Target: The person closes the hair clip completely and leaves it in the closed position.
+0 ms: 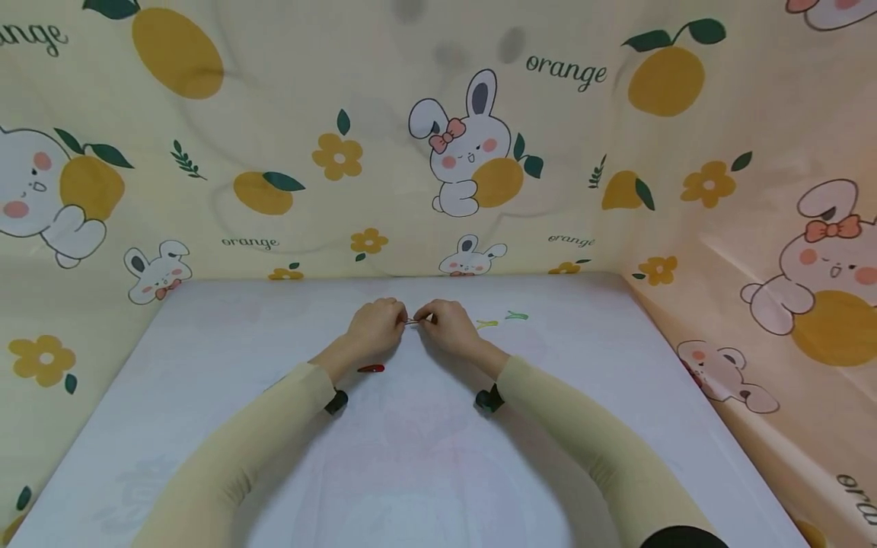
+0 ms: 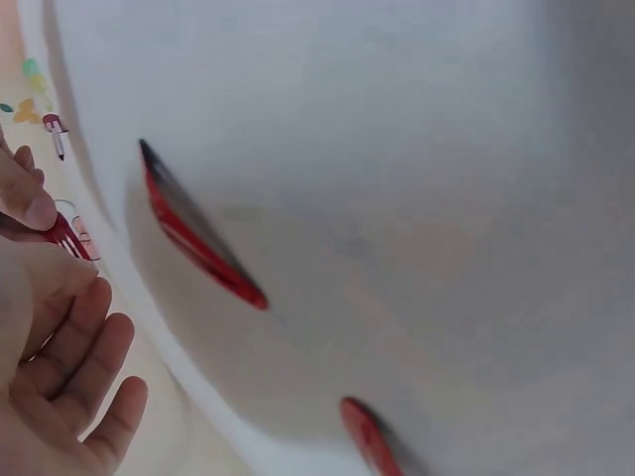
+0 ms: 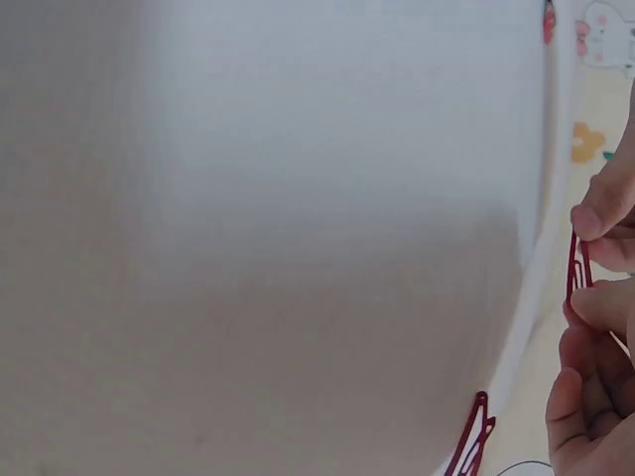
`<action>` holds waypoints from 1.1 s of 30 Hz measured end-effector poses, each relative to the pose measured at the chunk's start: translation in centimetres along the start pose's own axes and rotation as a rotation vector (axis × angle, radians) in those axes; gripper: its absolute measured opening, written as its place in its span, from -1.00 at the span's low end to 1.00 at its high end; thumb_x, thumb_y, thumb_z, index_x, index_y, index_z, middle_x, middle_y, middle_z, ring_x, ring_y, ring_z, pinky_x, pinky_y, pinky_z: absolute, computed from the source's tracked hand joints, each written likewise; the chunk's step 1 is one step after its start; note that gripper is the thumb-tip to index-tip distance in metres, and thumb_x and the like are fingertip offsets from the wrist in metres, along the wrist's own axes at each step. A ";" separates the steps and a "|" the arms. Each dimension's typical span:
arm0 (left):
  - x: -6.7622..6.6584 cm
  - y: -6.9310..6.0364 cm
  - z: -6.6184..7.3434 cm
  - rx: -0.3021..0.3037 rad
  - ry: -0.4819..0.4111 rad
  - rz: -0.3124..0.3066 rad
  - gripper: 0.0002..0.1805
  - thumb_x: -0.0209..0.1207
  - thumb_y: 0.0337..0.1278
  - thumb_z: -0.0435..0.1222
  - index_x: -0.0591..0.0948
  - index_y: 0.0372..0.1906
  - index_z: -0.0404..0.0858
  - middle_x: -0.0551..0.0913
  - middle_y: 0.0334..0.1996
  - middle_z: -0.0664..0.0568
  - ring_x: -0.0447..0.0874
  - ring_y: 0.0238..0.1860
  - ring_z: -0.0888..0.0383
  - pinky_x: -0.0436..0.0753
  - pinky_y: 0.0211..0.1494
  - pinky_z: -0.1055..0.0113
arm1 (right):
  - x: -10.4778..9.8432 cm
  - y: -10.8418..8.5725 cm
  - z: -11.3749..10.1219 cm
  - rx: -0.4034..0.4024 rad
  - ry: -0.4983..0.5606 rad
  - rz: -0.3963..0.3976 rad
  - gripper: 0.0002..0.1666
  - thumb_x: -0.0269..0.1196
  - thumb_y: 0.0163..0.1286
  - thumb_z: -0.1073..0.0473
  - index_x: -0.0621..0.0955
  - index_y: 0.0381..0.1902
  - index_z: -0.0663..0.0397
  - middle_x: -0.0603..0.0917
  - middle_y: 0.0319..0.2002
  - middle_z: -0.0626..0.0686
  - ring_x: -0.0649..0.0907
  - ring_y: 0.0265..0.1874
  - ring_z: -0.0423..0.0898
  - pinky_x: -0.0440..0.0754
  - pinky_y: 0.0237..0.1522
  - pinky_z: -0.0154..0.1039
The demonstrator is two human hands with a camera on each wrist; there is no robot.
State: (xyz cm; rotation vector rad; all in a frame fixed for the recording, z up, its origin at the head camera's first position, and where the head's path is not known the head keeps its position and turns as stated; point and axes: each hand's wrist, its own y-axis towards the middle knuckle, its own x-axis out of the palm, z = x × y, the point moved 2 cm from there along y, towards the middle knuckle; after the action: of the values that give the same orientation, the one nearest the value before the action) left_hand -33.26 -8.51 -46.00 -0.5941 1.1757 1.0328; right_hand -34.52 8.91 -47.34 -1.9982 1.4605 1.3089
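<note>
Both hands pinch one dark red snap hair clip (image 3: pixel 577 273) between them, above the far part of the table. My left hand (image 1: pixel 377 326) grips one end and my right hand (image 1: pixel 447 326) the other; in the head view the fingers hide most of it. By the left wrist lies a glossy red hair clip (image 1: pixel 371 368). The left wrist view shows that red hair clip (image 2: pixel 203 238) and a second red one (image 2: pixel 372 436) cut off at the bottom edge. Close to the right hand lies another dark red clip (image 3: pixel 472 436), its frame spread.
A yellow clip (image 1: pixel 487 324) and a green clip (image 1: pixel 517 315) lie to the right of the right hand. The white table (image 1: pixel 411 472) ends at a cloth backdrop (image 1: pixel 342 213) printed with rabbits and oranges. More patterned cloth (image 1: pixel 808 365) hangs along the right side.
</note>
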 end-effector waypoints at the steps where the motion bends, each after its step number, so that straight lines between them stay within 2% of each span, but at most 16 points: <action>1: -0.2 -0.1 0.1 -0.006 -0.016 0.003 -0.87 0.19 0.40 -0.36 0.72 -0.13 -0.28 0.70 -0.18 -0.04 0.67 -0.16 0.02 0.67 -0.10 0.13 | -0.2 -0.1 -0.1 -0.002 0.017 0.011 -0.83 0.33 0.40 0.38 0.81 -0.16 0.11 0.80 -0.18 0.05 0.67 -0.34 -0.13 0.62 -0.26 -0.27; 4: -0.8 -0.3 0.3 -0.014 -0.056 0.024 -0.87 0.20 0.41 -0.36 0.72 -0.12 -0.28 0.70 -0.17 -0.04 0.66 -0.16 0.02 0.67 -0.10 0.13 | -0.7 -0.3 -0.5 -0.014 0.060 0.052 -0.83 0.35 0.38 0.40 0.81 -0.16 0.13 0.81 -0.20 0.06 0.67 -0.38 -0.13 0.60 -0.31 -0.29; 10: -1.3 -0.6 0.2 -0.008 -0.083 0.101 -0.89 0.25 0.39 -0.35 0.74 -0.11 -0.25 0.72 -0.15 -0.04 0.69 -0.10 0.00 0.69 -0.07 0.10 | -1.4 -0.6 -0.9 -0.057 0.107 0.131 -0.84 0.37 0.36 0.41 0.82 -0.17 0.16 0.82 -0.20 0.08 0.69 -0.38 -0.10 0.58 -0.35 -0.33; 18: -1.9 -1.1 0.1 -0.006 -0.162 0.182 -0.88 0.27 0.40 -0.32 0.73 -0.07 -0.24 0.72 -0.11 -0.04 0.69 -0.02 0.00 0.70 0.02 0.09 | -2.4 -1.2 -1.5 -0.085 0.160 0.218 -0.88 0.39 0.38 0.36 0.83 -0.19 0.10 0.83 -0.25 0.04 0.68 -0.43 -0.10 0.55 -0.40 -0.34; 28: -3.0 -2.2 1.4 0.040 -0.226 0.307 -0.91 0.29 0.38 -0.35 0.73 -0.11 -0.25 0.73 -0.16 -0.02 0.70 -0.07 0.01 0.71 -0.06 0.11 | -3.9 -2.3 -2.7 -0.126 0.260 0.305 -0.88 0.39 0.39 0.37 0.81 -0.16 0.16 0.81 -0.21 0.09 0.72 -0.39 -0.06 0.65 -0.33 -0.27; 33: -3.7 -2.9 2.4 0.057 -0.236 0.363 -0.91 0.30 0.34 -0.37 0.74 -0.12 -0.26 0.72 -0.18 -0.03 0.70 -0.09 0.01 0.70 -0.08 0.10 | -4.4 -3.0 -3.1 -0.156 0.298 0.338 -0.87 0.41 0.37 0.36 0.79 -0.14 0.17 0.81 -0.19 0.09 0.72 -0.36 -0.03 0.62 -0.33 -0.29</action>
State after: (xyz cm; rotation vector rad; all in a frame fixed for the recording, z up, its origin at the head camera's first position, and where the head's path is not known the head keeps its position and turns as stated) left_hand -29.70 -9.04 -42.15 -0.2067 1.1207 1.3323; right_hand -30.58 10.45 -42.79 -2.1907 1.9596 1.3305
